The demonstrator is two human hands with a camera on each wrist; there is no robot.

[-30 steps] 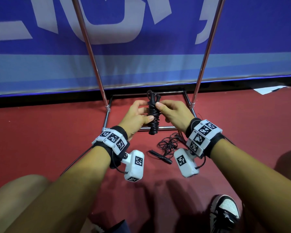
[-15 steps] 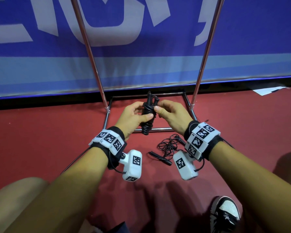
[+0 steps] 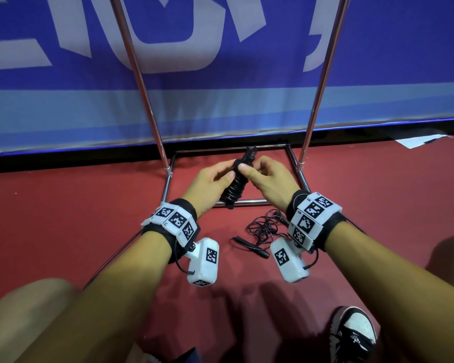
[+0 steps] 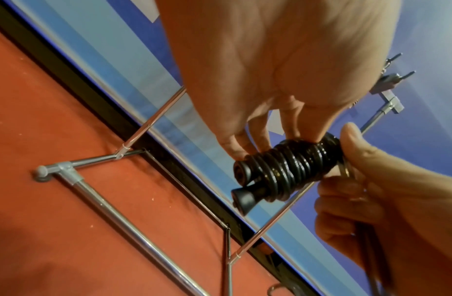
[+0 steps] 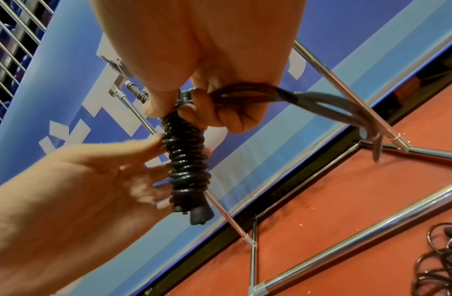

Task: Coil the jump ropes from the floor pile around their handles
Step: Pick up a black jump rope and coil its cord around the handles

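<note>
While left fingers (image 4: 260, 138) cradle the coiled rope (image 4: 291, 166), right fingers (image 5: 194, 102) pinch its top.

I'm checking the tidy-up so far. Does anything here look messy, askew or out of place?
One thing: a second jump rope lies in a loose tangle on the red floor, not yet coiled. The coiled rope held by the left hand and right hand looks snug, if slightly uneven. Nothing looks damaged.

Chrome tubular metal rack frame (image 3: 249, 202), centre; blue banner with white lettering (image 3: 220, 61), top; red floor (image 3: 50, 218); black-and-white sneaker (image 3: 353, 334), lower right.
</note>
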